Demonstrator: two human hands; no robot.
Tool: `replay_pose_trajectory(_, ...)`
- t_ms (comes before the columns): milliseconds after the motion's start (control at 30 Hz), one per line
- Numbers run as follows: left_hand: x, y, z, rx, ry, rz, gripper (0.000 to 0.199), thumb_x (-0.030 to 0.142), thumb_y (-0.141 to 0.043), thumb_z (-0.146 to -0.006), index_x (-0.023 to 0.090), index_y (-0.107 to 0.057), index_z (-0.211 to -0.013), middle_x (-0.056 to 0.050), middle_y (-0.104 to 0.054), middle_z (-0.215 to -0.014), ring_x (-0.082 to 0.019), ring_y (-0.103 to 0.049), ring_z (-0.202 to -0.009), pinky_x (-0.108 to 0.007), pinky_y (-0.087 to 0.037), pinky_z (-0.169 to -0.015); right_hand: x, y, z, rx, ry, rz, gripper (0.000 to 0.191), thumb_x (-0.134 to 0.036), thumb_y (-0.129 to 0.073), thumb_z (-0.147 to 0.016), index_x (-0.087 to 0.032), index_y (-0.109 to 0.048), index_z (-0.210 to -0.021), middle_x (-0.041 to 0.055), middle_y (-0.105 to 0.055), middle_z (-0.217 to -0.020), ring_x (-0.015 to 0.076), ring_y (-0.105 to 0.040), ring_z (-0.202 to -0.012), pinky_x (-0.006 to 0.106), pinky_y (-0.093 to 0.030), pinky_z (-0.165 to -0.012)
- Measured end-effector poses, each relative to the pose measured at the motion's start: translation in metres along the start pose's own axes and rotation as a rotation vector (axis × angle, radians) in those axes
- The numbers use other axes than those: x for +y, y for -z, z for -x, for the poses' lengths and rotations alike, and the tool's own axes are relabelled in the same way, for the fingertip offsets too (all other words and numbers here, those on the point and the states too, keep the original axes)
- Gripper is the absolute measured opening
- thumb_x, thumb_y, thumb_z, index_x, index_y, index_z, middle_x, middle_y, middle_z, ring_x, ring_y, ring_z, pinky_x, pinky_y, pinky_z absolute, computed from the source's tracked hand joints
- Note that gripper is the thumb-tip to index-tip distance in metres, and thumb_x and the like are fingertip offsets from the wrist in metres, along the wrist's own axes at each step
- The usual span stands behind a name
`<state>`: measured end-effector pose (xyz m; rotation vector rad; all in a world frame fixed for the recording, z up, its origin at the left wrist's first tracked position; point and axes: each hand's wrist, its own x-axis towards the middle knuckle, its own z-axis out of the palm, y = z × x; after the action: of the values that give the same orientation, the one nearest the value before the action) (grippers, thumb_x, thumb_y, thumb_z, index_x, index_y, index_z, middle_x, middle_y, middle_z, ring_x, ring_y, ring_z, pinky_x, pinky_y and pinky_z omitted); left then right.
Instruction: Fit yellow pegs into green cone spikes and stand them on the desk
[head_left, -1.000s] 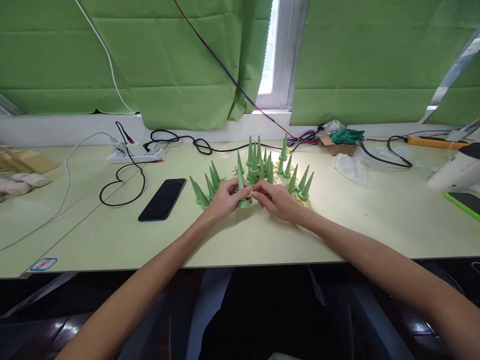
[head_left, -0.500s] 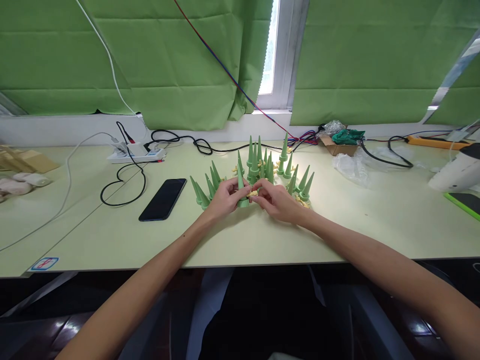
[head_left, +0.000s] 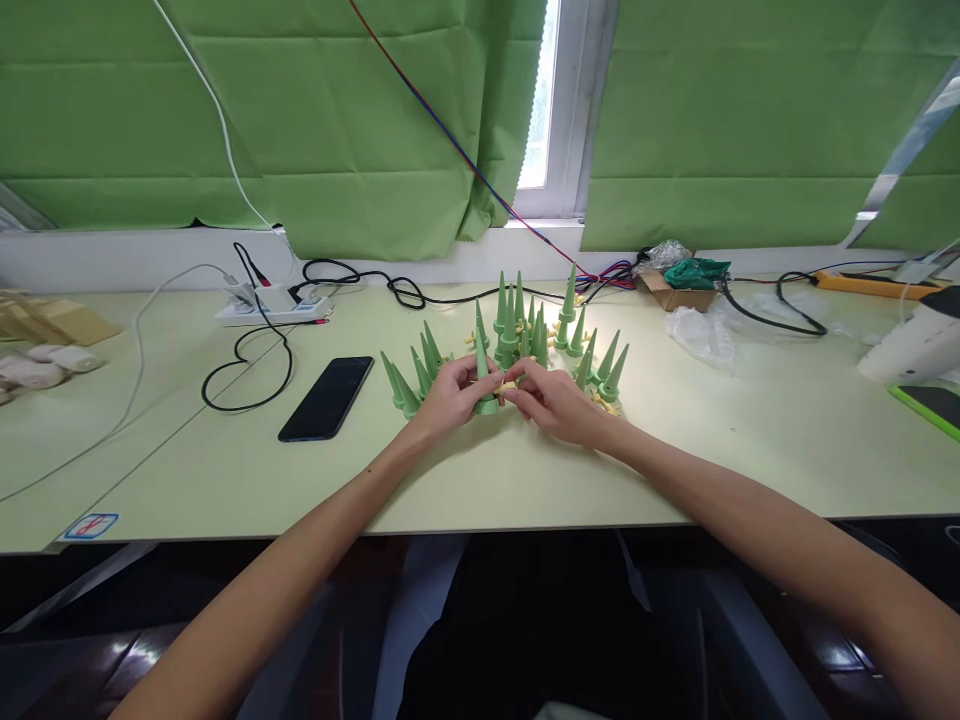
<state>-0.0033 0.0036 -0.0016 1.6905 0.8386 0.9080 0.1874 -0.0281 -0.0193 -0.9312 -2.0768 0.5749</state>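
My left hand (head_left: 452,396) is wrapped round an upright green cone (head_left: 481,372) near the middle of the table. Beside it, my right hand (head_left: 553,400) pinches a small yellow piece (head_left: 508,387) against the cone's right side. The fingertips of both hands nearly meet there. Several more green cones (head_left: 508,328) stand behind my hands, with small yellow pieces among them. Other cones lean in a group (head_left: 405,392) left of my left hand, and a further group (head_left: 613,378) is right of my right hand.
A black phone (head_left: 326,399) lies left of the cones. Behind it are a power strip (head_left: 274,310) and looped black cables. At the back right sit a small cardboard box (head_left: 679,296) and clear plastic (head_left: 703,337). A white device (head_left: 916,337) stands far right.
Both hands hold nearly the same place. The fingers of my right hand have shifted slightly at the yellow piece, and less of it shows.
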Motion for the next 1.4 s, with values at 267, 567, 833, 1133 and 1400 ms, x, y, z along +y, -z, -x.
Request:
replay_pose_trajectory(267, -0.0007, 0.0, -0.0001, -0.001, -0.002, -0.009, 0.031, 0.046, -0.067, -0.083, 0.017, -0.06, -0.08, 0.003, -0.048, -0.059, -0.004, -0.027, -0.041, -0.018, -0.021, -0.035, 0.0011, -0.0011, 0.0, 0.02, -0.003, -0.016, 0.011, -0.03, -0.047, -0.099, -0.02, -0.048, -0.101, -0.0075, -0.051, -0.056, 0.0112, -0.043, -0.049, 0.025, -0.034, -0.056)
replay_pose_trajectory(567, 0.0003, -0.0005, -0.0003, 0.006, -0.007, -0.008, 0.031, 0.046, -0.069, -0.081, 0.016, -0.06, -0.079, 0.002, -0.052, -0.061, -0.004, -0.028, -0.042, -0.019, -0.021, -0.035, 0.0, -0.0005, -0.0003, 0.03, 0.009, 0.046, 0.01, -0.029, -0.048, -0.098, -0.019, -0.05, -0.1, -0.0106, -0.037, -0.052, 0.01, -0.035, -0.047, 0.025, -0.027, -0.054)
replay_pose_trajectory(833, -0.0015, 0.0006, -0.0002, -0.001, -0.003, -0.016, 0.031, 0.047, -0.068, -0.082, 0.017, -0.06, -0.08, 0.003, -0.051, -0.06, -0.004, -0.028, -0.042, -0.019, -0.02, -0.035, 0.0013, -0.0005, -0.0007, 0.024, 0.021, 0.037, 0.009, -0.028, -0.049, -0.098, -0.019, -0.049, -0.099, -0.0105, -0.039, -0.051, 0.0105, -0.036, -0.047, 0.025, -0.028, -0.054)
replay_pose_trajectory(1133, -0.0001, 0.0001, -0.0005, 0.0, 0.004, -0.008, 0.031, 0.046, -0.07, -0.08, 0.017, -0.061, -0.08, 0.003, -0.052, -0.059, -0.004, -0.029, -0.041, -0.02, -0.021, -0.035, 0.0023, -0.0003, -0.0006, 0.032, 0.04, 0.046, 0.007, -0.026, -0.049, -0.098, -0.02, -0.05, -0.098, -0.0097, -0.041, -0.052, 0.0106, -0.035, -0.046, 0.025, -0.028, -0.054)
replay_pose_trajectory(1400, -0.0019, 0.0006, -0.0005, -0.001, 0.0, -0.003, 0.029, 0.045, -0.07, -0.081, 0.017, -0.061, -0.08, 0.004, -0.051, -0.058, -0.004, -0.028, -0.041, -0.019, -0.021, -0.036, 0.003, -0.0002, -0.0005, 0.037, 0.03, 0.03, 0.009, -0.026, -0.051, -0.097, -0.019, -0.051, -0.102, -0.011, -0.037, -0.051, 0.0101, -0.033, -0.046, 0.025, -0.027, -0.053)
